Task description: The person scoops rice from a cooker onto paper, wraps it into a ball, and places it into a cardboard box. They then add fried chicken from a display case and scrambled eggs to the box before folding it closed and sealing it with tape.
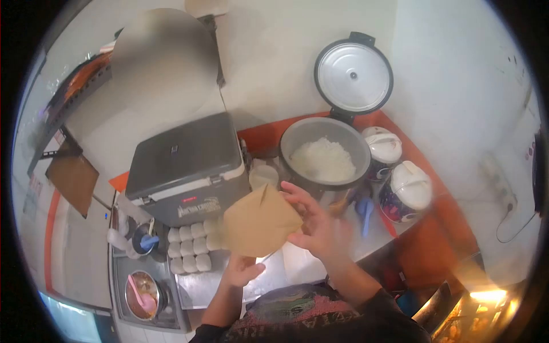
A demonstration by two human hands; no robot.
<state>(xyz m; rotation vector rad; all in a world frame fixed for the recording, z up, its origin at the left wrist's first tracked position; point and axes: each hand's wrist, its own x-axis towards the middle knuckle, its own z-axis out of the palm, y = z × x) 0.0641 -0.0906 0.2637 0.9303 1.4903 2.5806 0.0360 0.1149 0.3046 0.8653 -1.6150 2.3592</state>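
Note:
A sheet of brown paper (260,220) is held up in front of my body, over the metal counter. My left hand (243,271) grips its lower edge, with the thumb showing and the other fingers partly behind the paper. At its right side my right hand (311,223) has fingers and thumb spread around the edge, touching the paper. Just beyond stands an open rice cooker (283,166) with white rice (323,159) inside. Left of the paper, rows of rounded white portions (189,248) sit on the counter.
A grey cooler box (183,154) stands at the back left. Two lidded patterned containers (409,191) and a blue scoop (365,214) are right of the cooker. A pot (143,294) with a pink ladle is at lower left. Bright glowing light shows at lower right.

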